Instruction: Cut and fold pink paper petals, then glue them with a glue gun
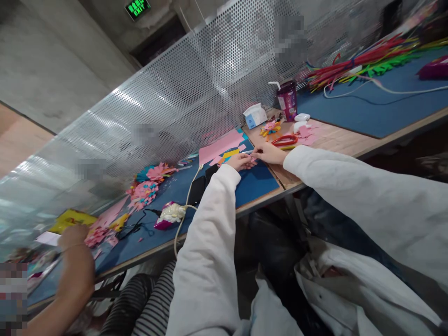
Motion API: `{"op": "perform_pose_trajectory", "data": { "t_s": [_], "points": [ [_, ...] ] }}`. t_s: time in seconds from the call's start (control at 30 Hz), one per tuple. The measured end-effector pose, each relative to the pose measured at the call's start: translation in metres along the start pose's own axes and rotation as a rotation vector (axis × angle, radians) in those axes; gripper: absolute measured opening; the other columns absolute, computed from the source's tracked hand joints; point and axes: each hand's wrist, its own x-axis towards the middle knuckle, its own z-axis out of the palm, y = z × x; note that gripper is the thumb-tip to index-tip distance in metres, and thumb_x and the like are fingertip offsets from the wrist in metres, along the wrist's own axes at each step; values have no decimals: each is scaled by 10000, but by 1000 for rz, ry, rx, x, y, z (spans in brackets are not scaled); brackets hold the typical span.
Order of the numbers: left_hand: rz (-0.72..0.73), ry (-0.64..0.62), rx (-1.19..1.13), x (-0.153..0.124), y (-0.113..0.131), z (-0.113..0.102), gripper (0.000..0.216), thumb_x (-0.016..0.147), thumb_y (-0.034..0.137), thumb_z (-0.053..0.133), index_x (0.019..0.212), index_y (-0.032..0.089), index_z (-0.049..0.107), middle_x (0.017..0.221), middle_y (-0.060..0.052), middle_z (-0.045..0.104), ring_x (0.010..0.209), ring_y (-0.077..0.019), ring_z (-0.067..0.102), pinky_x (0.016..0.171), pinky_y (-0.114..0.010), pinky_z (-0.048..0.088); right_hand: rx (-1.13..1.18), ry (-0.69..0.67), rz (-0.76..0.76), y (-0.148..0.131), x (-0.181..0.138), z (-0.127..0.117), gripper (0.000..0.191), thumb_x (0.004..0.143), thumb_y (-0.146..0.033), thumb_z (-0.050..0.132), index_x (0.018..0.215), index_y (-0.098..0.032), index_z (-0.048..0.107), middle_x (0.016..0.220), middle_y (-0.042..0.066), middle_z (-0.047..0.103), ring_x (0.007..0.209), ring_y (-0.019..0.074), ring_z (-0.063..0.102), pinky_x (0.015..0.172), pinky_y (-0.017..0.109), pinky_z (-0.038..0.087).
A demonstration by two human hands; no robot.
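Note:
My left hand point(241, 161) and my right hand point(269, 154) meet over the blue mat point(257, 189), fingertips almost touching. Between them is a small pink paper piece point(252, 158), mostly hidden by the fingers that pinch it. Just behind my left hand lie yellow paper point(229, 154) and a larger pink sheet point(213, 148). To the right of my right hand, red-handled scissors point(285, 140) rest on the wooden tabletop, close to pink paper scraps point(307, 134).
A purple cup point(287, 100) with a straw, a tissue pack point(255, 115) and a white earphone case point(302, 117) stand behind. Pink paper flowers point(143, 193), a glue gun point(171, 214) and a black phone point(198, 189) lie leftward. A co-worker's hand point(74, 235) is far left.

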Motion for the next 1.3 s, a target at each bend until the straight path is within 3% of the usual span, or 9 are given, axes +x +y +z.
{"op": "perform_pose_trajectory", "data": {
  "t_s": [0.23,0.4,0.53,0.8,1.0,1.13,1.3],
  "points": [
    [48,110,-54,4,9,-3,198,699,221,710,716,146,528,637,-13,662,560,-89,593,602,-236,463,123,75,146,-5,20,0,284,855,-220,458,658,-99,623,570,10,568,489,88,462,485,209,343],
    [60,150,-11,-4,1,-16,216,675,239,733,749,144,553,601,-11,652,478,-73,557,464,-190,388,282,-35,226,-15,35,6,204,801,-132,504,626,-104,605,563,17,584,529,89,524,462,177,365],
    [86,232,-14,-4,-3,-27,220,659,270,751,746,143,594,549,12,603,416,-61,514,402,-183,327,319,-109,201,-12,42,10,179,777,-131,560,603,-110,601,561,22,592,539,101,548,462,178,403],
    [173,281,-4,11,-13,-32,166,687,261,696,756,168,577,424,72,460,307,-58,358,341,-199,214,259,-70,104,-3,35,11,146,778,-142,563,659,-103,637,578,16,597,537,94,538,457,177,395],
    [245,329,25,12,-10,-27,189,661,264,723,700,166,566,574,7,600,498,-96,561,437,-196,394,129,9,47,-4,32,14,146,759,-114,537,741,-81,677,621,33,626,531,94,526,484,193,384],
    [290,359,95,12,-9,-21,190,670,270,723,702,171,564,574,14,610,505,-94,571,461,-196,419,89,20,57,2,33,16,138,764,-127,544,760,-74,671,626,33,624,512,86,512,470,189,363],
    [445,410,159,11,-10,-16,195,659,307,736,687,178,593,617,-5,640,594,-101,604,628,-234,495,42,50,70,1,31,16,128,770,-138,553,698,-84,643,582,16,592,493,76,496,449,176,339]
  ]
}}
